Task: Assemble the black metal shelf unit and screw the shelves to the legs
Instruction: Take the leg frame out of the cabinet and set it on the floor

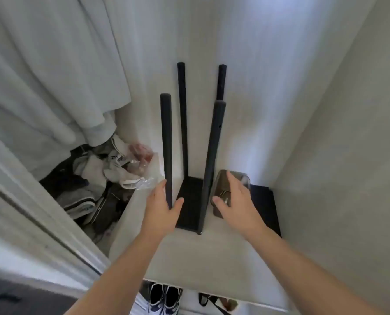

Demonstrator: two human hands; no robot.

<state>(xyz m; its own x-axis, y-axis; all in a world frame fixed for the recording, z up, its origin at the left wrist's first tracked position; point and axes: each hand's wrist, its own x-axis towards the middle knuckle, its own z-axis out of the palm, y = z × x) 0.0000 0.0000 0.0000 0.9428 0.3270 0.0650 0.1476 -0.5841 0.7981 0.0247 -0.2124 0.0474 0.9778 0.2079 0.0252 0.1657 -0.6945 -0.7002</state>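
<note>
Down on the desk [189, 258], our left hand [161, 202] holds the front-left leg [166, 144] of the black shelf unit low down. The post sits in the fork between the thumb on its right and the fingers [160, 186] lying along its left. Just right of that thumb lies the black shelf [190, 201], flat at the foot of the unit. The front-right leg [212, 155] rises at a slight tilt between our two hands, and two rear legs [182, 110] stand beyond the fingertips.

Our right hand [237, 201] is loosely spread, palm down, over a brownish clear tray [223, 180] just beside the front-right leg. We cannot tell whether it touches the tray. A second black panel [265, 208] lies flat beyond that hand, on its right. Left of the left hand, off the desk edge, are a crumpled plastic bag [144, 164] and a heap of clothes [87, 178].
</note>
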